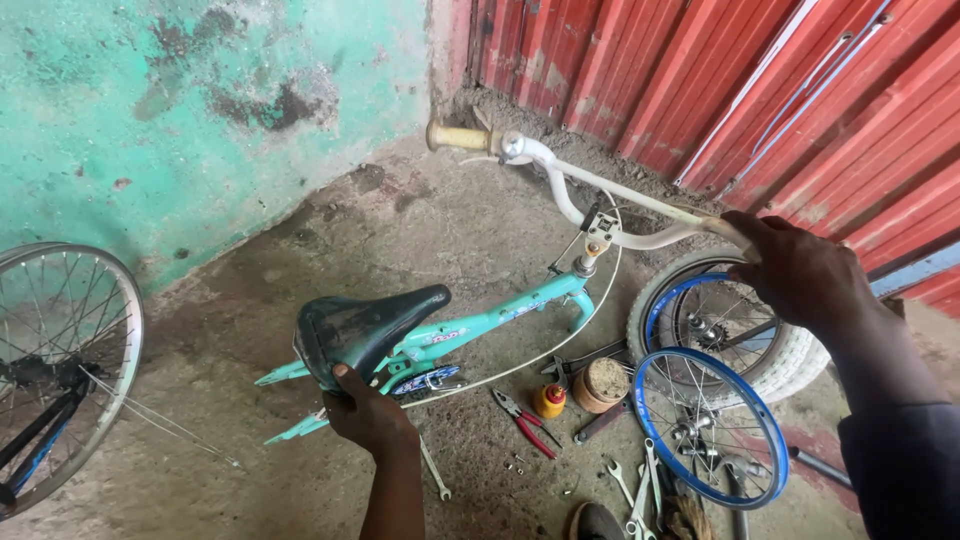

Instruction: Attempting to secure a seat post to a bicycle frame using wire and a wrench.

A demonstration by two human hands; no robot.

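Fingers of my left hand [372, 412] curl round the near rear edge of the black saddle [362, 328], gripping it from below. My right hand [800, 272] is closed over the right end of the white handlebar [590, 195], fingers wrapped so the grip there is hidden. Between my hands the teal frame [500, 312] runs from the saddle at the left up to the stem at the right, wheelless, its rear stays pointing left above the concrete floor [250, 440].

On the floor near the frame I see red pliers [522, 418], a yellow bottle [549, 401] and spanners [640, 485]. A blue-rimmed wheel [710, 428] lies just right of them, against a white-tyred wheel [715, 320]. Another wheel [62, 360] stands at the far left by the green wall [200, 110].
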